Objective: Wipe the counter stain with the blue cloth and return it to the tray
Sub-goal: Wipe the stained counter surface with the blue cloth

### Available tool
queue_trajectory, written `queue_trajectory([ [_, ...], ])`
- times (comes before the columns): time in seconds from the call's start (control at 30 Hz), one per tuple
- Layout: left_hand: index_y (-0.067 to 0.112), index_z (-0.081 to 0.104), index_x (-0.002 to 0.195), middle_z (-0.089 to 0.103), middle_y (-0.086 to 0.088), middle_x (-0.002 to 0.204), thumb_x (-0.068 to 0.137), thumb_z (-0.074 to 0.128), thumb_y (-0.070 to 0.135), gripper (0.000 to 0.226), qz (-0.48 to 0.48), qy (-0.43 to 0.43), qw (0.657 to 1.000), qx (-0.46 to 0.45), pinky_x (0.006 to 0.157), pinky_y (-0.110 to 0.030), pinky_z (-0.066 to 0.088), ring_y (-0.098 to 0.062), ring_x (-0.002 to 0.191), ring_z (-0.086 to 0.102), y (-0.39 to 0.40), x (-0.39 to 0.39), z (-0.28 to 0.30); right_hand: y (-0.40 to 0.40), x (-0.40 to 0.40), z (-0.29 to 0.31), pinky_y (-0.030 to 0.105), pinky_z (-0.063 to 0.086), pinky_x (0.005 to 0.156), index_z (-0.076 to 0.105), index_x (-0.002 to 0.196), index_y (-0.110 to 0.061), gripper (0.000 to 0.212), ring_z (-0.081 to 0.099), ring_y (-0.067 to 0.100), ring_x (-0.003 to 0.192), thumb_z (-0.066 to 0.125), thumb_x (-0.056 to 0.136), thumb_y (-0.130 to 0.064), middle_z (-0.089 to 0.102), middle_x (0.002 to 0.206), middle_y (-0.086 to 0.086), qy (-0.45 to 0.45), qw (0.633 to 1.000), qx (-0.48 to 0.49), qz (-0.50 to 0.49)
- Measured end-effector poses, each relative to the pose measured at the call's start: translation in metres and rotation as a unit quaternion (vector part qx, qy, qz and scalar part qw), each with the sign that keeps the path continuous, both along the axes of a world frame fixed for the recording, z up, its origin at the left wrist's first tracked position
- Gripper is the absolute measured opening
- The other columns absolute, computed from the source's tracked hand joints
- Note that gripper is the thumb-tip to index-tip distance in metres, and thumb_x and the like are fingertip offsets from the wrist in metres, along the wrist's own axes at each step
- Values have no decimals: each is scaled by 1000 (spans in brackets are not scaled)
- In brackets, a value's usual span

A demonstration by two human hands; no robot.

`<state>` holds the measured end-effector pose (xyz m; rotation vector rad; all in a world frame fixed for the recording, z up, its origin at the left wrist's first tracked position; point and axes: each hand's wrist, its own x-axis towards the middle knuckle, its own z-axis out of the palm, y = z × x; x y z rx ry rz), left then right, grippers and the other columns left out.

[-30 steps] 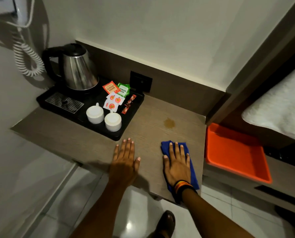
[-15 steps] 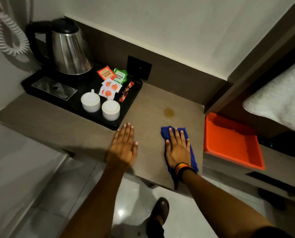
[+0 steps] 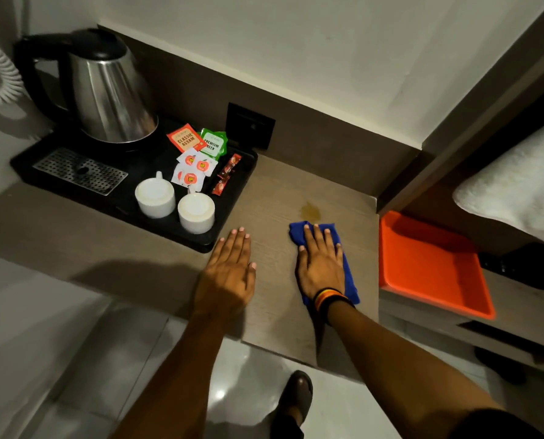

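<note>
A brownish stain marks the wooden counter near its back right. Just below it lies the blue cloth, pressed flat under my right hand, whose fingers are spread on top; the cloth's far edge almost touches the stain. My left hand rests flat and empty on the counter to the left of the cloth. An orange tray sits on a lower shelf to the right of the counter, with nothing in it.
A black tray at the back left carries a steel kettle, two white cups and tea sachets. A wall socket is behind the counter. White bedding lies at the right. My shoe is on the tiled floor.
My right hand has slid the blue cloth forward, so its far edge now lies close to the stain. The left hand stays flat on the counter. The camera has moved closer.
</note>
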<state>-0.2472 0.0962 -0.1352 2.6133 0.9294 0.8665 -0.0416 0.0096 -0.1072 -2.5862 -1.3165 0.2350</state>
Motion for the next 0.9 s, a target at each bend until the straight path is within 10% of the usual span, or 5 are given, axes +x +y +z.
queue_trajectory([
  [0.17, -6, 48, 149, 48, -26, 158, 104, 58, 15, 51, -13, -1, 1000, -20, 120, -58, 43, -35, 151, 44, 10, 9, -2, -34, 0, -10, 39, 2, 129, 13, 160, -43, 54, 1, 3, 158, 23, 108, -49, 16, 170, -16, 20, 990, 27, 135],
  [0.43, 2, 35, 158, 35, -18, 168, 108, 37, 28, 57, 4, 90, 994, -64, 129, -52, 31, -28, 158, 30, 19, 16, -5, 50, 53, 2, 50, 11, 130, 32, 159, -23, 52, 17, 22, 158, 33, 109, -35, 30, 168, -2, 29, 996, 54, -68],
  [0.63, 4, 22, 163, 22, -17, 174, 107, 24, 31, 63, 7, 140, 986, -96, 133, -48, 19, -26, 162, 18, 26, 25, 3, 8, 30, -5, 39, 4, 130, 22, 160, -38, 53, 6, 6, 159, 25, 108, -49, 22, 169, -15, 46, 983, 29, 175],
  [0.9, 5, 24, 163, 22, -14, 174, 108, 40, 29, 62, -17, 103, 985, -141, 134, -49, 17, -25, 163, 14, 28, 22, 8, 102, 70, 2, 53, 7, 130, 23, 161, -26, 55, 11, 22, 159, 27, 108, -41, 21, 171, -2, 23, 996, 17, -79],
])
